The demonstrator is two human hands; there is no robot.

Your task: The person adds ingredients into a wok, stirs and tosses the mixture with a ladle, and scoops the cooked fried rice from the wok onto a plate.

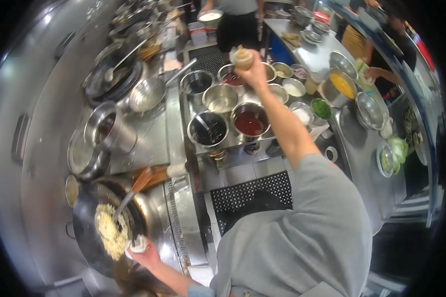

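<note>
My left hand (146, 255) is closed around a white cloth (138, 244) at the near rim of a large wok (88, 237). A pale yellow, shredded-looking food (110, 231) lies in the wok. A metal ladle or spatula (126, 202) with a wooden handle rests in it, untouched by either hand. My right hand (252, 73), arm stretched forward, grips a small bottle (243, 58) with tan contents, above the seasoning bowls. Below that hand are a pot of red liquid (250, 120), a pot of dark sauce (208, 129) and an emptier-looking metal pot (220, 98).
A skimmer (147, 94) and a tall metal pot (110, 129) stand left of the sauces. Chopped greens (321, 108) and a pot of yellow liquid (342, 85) are on the right. One person holds a bowl (209, 16) at the back; another person's hand (374, 73) shows at right.
</note>
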